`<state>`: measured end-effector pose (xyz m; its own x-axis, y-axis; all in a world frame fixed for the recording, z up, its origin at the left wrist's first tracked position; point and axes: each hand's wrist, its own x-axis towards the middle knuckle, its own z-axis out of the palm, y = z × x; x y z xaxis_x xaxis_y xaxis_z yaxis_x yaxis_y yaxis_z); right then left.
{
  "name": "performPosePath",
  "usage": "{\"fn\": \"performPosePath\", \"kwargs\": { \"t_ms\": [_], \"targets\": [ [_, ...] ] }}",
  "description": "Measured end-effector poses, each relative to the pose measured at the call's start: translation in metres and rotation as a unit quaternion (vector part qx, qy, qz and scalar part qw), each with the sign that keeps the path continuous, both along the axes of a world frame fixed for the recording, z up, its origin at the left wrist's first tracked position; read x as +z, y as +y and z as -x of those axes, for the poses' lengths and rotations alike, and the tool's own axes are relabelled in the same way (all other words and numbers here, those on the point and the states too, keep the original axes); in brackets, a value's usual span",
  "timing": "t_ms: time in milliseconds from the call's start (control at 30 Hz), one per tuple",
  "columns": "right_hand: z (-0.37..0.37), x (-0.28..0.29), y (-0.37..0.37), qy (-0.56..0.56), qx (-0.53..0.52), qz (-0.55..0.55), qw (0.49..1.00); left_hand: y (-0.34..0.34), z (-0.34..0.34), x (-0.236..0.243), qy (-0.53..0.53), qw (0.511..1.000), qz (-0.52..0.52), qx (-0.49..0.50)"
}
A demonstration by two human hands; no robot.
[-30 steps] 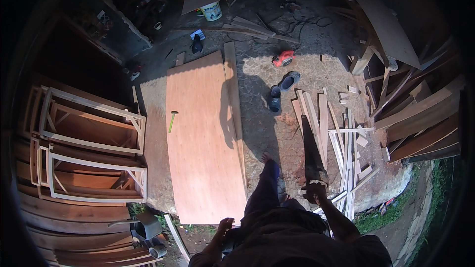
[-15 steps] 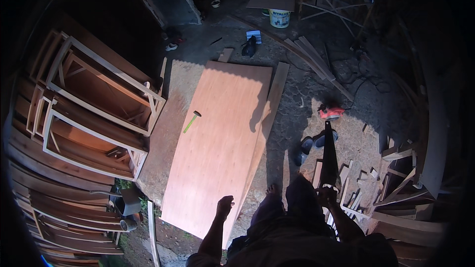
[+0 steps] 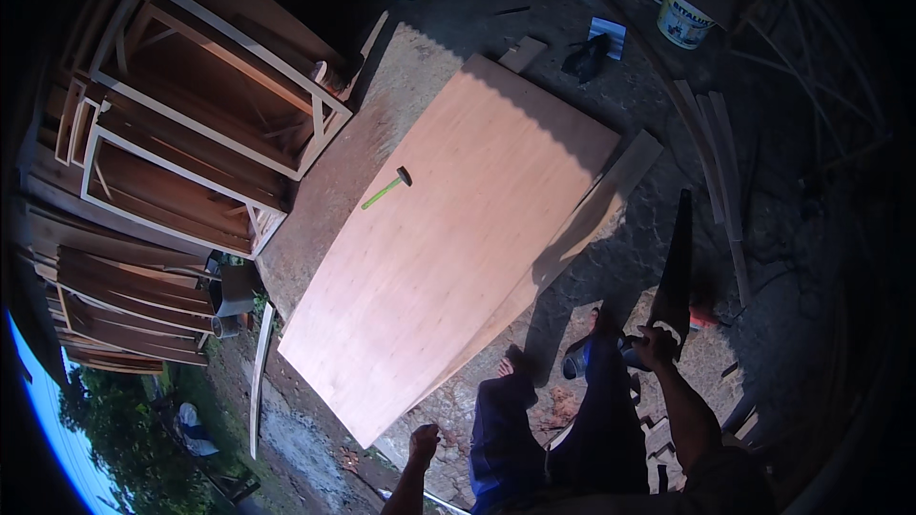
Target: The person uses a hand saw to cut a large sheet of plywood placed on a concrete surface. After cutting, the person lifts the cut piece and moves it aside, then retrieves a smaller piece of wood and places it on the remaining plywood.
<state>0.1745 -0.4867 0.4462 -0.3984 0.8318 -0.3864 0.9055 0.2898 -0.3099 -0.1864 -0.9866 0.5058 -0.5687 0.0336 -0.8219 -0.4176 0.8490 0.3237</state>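
Saw (image 3: 674, 257) in your right hand (image 3: 655, 347), fingers wrapped round the handle, blade pointing far, probably to keep the teeth off your legs (image 3: 496, 429). Left hand (image 3: 425, 441) narrow, fingers curled in, nothing seen in it; near the near corner of the sheet (image 3: 439, 238), apart from it.

Sheet lies flat, slanting from near left to far right. Boards (image 3: 625, 176) show past its right edge and far end; it seems bedded on them, perhaps to stay off the ground (image 3: 358, 162). Hammer (image 3: 386, 190) rests on top by the left edge, likely parked within easy sight.

Room: a strip of ground runs between the sheet's left edge and the frames (image 3: 200, 124), stacked at left. Right side looks tighter for you: shoe (image 3: 574, 363) by your feet, red tool (image 3: 703, 317) partly behind the saw, strips (image 3: 723, 162) farther off. Saw tip shows just beside those strips; height above them, cannot tell.
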Motion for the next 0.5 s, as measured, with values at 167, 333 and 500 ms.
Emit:
{"fn": "performPosePath", "kwargs": {
  "t_ms": [167,333,500],
  "targets": [
    [-0.004,-0.152,0.051,-0.02,0.003,0.026,0.999,0.119,-0.017,-0.139,0.084,0.97,0.006,-0.228],
    [-0.03,-0.308,0.081,0.075,0.068,-0.08,0.992,0.232,0.043,-0.336,0.264,0.946,-0.068,-0.177],
    [-0.047,-0.412,0.104,0.073,0.103,-0.189,0.974,0.373,0.185,-0.422,0.391,0.9,-0.154,-0.113]
  ]
}}
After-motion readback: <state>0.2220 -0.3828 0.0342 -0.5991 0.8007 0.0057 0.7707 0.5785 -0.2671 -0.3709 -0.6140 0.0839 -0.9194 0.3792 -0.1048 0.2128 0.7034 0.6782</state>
